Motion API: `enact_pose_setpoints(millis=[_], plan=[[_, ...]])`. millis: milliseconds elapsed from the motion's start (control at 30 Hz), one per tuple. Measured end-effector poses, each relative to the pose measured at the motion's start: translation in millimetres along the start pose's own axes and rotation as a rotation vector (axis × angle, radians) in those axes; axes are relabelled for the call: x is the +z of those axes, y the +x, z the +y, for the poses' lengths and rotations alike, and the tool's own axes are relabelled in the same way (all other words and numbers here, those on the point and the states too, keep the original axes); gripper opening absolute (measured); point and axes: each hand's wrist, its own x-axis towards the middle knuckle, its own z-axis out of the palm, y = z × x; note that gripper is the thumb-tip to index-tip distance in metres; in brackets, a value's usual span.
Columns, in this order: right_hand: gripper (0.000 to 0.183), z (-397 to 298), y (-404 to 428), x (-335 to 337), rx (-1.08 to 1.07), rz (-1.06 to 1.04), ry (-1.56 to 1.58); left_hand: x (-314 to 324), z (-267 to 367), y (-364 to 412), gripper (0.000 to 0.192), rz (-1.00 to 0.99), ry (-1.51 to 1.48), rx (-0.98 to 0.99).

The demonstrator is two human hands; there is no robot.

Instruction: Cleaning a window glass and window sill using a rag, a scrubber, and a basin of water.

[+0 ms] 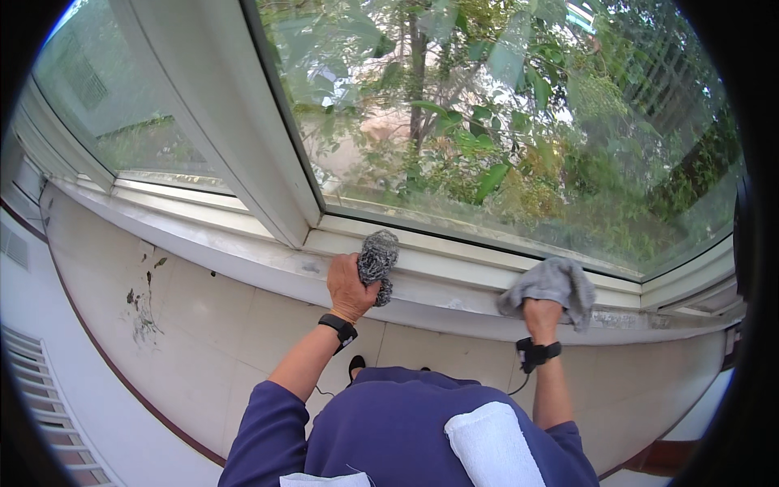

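Note:
A grey steel-wool scrubber sits in my left hand, gripped near the sill below the window post. My right hand holds a bunched grey cloth over the bottom rail of the window frame, towards the right corner. The cloth drapes over the fingers and hides most of them. Behind the rail stands a large glass pane, with leaves and reflections showing in it. Beneath both hands runs the pale windowsill, marked with scuffs.
A thick white window post rises left of centre, beside another pane. Dark smears and a few leaves lie on the tiled floor. A white radiator is at lower left. Rolled white cloth rests against my torso.

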Motion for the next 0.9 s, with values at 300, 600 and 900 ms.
enact_pose_setpoints(millis=[300, 600, 900], plan=[[0.041, -154, -1, 51, -0.475, -0.279, 0.043, -4, 8, 3, 0.054, -0.04, -0.095, -0.071], [0.041, -208, 10, 53, -0.745, -0.191, 0.147, -19, 9, 6, 0.043, -0.113, -0.22, -0.213], [0.044, -8, -6, 23, -0.395, -0.297, -0.043, -93, 36, -58, 0.037, -0.135, -0.742, -0.719]])
